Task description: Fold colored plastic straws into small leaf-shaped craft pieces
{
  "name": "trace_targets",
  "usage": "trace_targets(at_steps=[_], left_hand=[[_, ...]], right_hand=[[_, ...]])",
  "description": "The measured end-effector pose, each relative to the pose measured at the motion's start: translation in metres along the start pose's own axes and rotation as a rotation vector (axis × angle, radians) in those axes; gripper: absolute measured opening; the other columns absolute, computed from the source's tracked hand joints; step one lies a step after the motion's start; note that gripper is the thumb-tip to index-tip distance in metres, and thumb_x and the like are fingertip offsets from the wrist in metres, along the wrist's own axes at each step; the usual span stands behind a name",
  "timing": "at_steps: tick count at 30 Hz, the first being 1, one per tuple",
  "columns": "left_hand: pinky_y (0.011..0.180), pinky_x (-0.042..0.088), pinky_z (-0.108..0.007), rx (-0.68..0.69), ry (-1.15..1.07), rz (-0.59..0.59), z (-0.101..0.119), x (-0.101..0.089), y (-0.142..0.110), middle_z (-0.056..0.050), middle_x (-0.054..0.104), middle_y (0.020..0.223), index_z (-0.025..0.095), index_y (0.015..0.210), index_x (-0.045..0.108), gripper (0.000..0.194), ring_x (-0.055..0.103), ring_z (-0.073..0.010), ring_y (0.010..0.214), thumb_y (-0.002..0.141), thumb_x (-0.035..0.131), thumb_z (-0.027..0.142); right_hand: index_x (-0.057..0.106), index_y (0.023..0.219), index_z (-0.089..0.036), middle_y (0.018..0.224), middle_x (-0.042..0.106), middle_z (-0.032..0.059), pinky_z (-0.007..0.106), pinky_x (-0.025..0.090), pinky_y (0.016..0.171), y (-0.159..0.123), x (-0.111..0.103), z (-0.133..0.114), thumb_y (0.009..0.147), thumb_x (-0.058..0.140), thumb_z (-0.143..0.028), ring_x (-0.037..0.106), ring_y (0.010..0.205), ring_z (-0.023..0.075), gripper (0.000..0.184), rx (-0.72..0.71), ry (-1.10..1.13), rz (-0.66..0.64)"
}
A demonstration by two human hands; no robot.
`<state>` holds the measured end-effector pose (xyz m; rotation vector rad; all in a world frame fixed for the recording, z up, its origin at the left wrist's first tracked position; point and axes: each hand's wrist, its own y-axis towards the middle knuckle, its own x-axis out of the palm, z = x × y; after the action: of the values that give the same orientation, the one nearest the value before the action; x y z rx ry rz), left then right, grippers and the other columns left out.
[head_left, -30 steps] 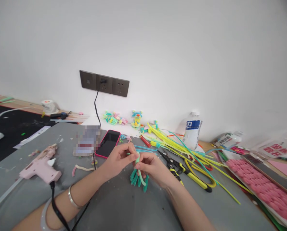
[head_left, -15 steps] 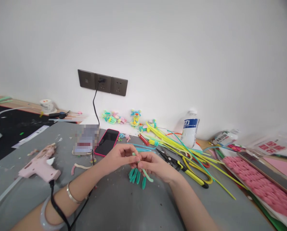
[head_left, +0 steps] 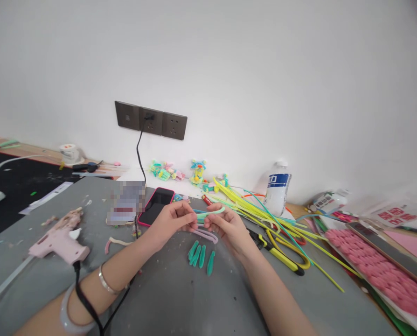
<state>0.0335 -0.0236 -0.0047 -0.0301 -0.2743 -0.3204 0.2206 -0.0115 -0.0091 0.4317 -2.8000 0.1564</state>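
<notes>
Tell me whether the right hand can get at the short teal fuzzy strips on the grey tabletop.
Probably yes: the right hand is close by and nothing covers the short teal fuzzy strips, though it pinches a pale green fuzzy stem.

On the left forearm [head_left: 133,256] we see two ornaments: a slim silver bracelet [head_left: 104,281], nearer the left hand [head_left: 173,221], and, higher up, a thicker bangle [head_left: 65,310], smooth and rounded (whitish, faintly grey to our eyes). The right forearm [head_left: 269,284] we find bare.
</notes>
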Motion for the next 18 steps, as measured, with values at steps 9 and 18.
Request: trace_targets(at_steps=[9,18], left_hand=[[0.062,0.050,-0.023,-0.032,0.041,-0.050,0.0000,0.0014,-0.0012,0.000,0.066,0.066,0.016,0.072,0.058,0.030,0.061,-0.0117,0.063,0.074,0.078,0.039],[0.059,0.046,-0.024,-0.265,0.003,-0.301,-0.0043,-0.0034,-0.0038,-0.001,0.060,0.073,0.014,0.083,0.067,0.033,0.054,-0.0108,0.063,0.080,0.071,0.047]], right_hand=[[0.066,0.080,-0.017,0.069,0.066,-0.0009,0.024,0.047,0.063,-0.0015,0.0034,0.0021,0.067,0.084,-0.040,0.060,0.062,0.0119,0.031,-0.003,-0.047,-0.039],[0.068,0.080,-0.016,0.070,0.060,-0.0003,0.023,0.034,0.058,-0.0074,-0.0028,-0.0058,0.077,0.077,-0.038,0.049,0.062,0.0108,0.025,0.020,-0.188,-0.313]])
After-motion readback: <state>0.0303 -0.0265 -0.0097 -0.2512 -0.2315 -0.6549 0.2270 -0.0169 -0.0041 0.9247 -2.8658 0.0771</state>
